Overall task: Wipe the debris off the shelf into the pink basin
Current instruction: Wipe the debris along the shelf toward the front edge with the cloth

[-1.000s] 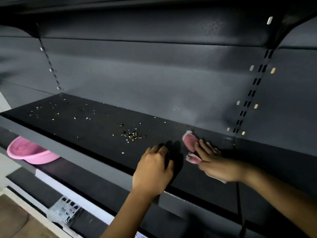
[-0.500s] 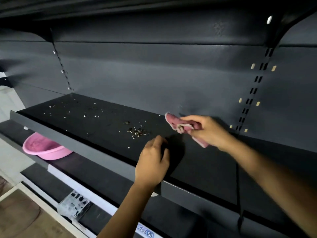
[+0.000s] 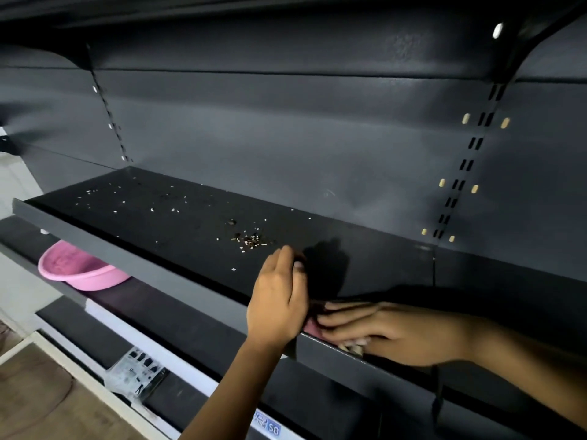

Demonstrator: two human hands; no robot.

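A dark shelf [image 3: 178,239] carries scattered pale debris on its left half and a small pile of debris [image 3: 252,240] near the middle. My right hand [image 3: 381,328] lies flat on a pink cloth [image 3: 313,328] at the shelf's front edge; only a corner of the cloth shows. My left hand [image 3: 278,300] rests on the shelf's front lip just left of it, fingers curled, holding nothing. The pink basin [image 3: 81,269] sits on the lower shelf at the left, partly hidden by the front lip above.
The dark back wall has slotted uprights [image 3: 460,182] at right and left. Another shelf overhangs above. A lower shelf with a price label [image 3: 268,423] and a printed sheet [image 3: 136,376] lies below. Wooden floor shows at bottom left.
My right hand has dropped with the cloth from the back of the shelf, where it was lifted, down to the front edge beside my left hand. The left hand has stayed put.
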